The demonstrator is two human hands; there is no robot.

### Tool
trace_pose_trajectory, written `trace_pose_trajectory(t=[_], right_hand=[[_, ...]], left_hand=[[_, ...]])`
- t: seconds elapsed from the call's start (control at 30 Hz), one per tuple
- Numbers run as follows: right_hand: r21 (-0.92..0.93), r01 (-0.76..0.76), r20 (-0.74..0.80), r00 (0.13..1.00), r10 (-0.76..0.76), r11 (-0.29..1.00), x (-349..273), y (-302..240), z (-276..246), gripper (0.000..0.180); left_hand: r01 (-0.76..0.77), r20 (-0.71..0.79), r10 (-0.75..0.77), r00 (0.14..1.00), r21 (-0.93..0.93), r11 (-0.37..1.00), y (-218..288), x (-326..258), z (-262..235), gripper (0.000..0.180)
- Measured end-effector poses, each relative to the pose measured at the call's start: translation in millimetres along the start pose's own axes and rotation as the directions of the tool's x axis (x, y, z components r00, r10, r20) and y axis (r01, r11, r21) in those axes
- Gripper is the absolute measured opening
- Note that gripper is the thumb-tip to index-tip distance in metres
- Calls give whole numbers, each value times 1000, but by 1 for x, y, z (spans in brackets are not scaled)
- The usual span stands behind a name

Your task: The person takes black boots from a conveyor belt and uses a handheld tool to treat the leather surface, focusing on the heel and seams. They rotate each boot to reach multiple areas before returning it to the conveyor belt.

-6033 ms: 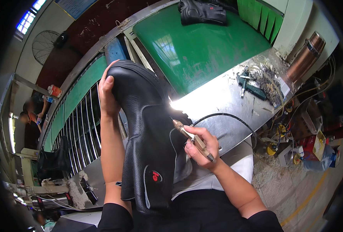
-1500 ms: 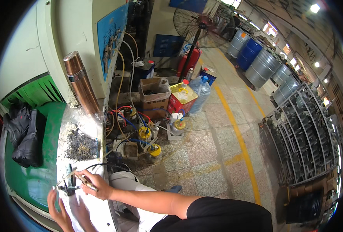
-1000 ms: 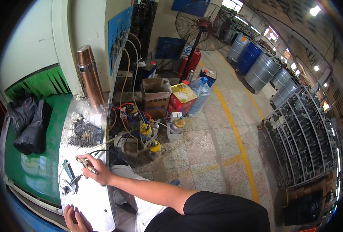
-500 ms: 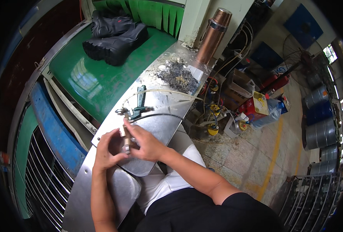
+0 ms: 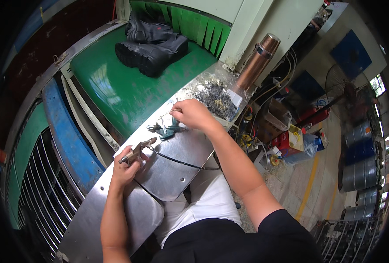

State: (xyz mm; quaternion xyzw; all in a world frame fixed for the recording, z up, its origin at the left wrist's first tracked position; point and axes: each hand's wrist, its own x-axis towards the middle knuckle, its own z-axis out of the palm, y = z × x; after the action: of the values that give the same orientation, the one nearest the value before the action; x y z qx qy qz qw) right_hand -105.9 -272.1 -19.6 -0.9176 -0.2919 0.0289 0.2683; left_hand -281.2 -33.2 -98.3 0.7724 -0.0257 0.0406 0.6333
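In my left hand point(image 5: 125, 167) is a brass-coloured metal fitting point(image 5: 135, 153), gun-like in shape, with a pointed end and a short stub. My fingers wrap round its lower part. A thin black hose point(image 5: 174, 159) starts close beside it and runs right across the metal plate; whether they join is unclear. Farther off, my right hand point(image 5: 192, 115) is closed in a pinch above a green pistol-shaped tool point(image 5: 168, 131) lying on the bench. Its fingertips hide what they grip. A pale thin tube point(image 5: 163, 117) shows near those fingertips.
Black rubber boots point(image 5: 155, 48) lie on a green surface point(image 5: 102, 87) behind the metal bench point(image 5: 98, 215). A copper-coloured flask point(image 5: 258, 61) stands at the far right beside a dark heap of debris point(image 5: 216, 98). Red and yellow containers point(image 5: 286, 140) sit on the floor to the right.
My hands have separated: the right has moved away and up to the green tool, while the left keeps the brass-coloured fitting. The view has shifted, so the scene sits farther right and lower.
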Motion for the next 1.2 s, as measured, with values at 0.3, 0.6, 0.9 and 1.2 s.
trace_pose_trajectory(t=[0.3, 0.6, 0.9, 1.2], right_hand=[[462, -73, -127, 981, 147, 884, 22, 64, -97, 25], [128, -438, -409, 794, 450, 890, 55, 134, -118, 28], [8, 279, -797, 581, -162, 960, -27, 29, -50, 37], [783, 71, -39, 997, -65, 618, -120, -84, 107, 79]], left_hand=[[35, -1, -35, 999, -63, 997, -8, 3, 4, 20], [85, -2, -91, 996, -331, 940, -3, -6, 14, 28], [212, -23, -229, 973, -299, 930, 16, -11, -8, 36], [-245, -157, 265, 952, 134, 960, -2, -2, -1, 44]])
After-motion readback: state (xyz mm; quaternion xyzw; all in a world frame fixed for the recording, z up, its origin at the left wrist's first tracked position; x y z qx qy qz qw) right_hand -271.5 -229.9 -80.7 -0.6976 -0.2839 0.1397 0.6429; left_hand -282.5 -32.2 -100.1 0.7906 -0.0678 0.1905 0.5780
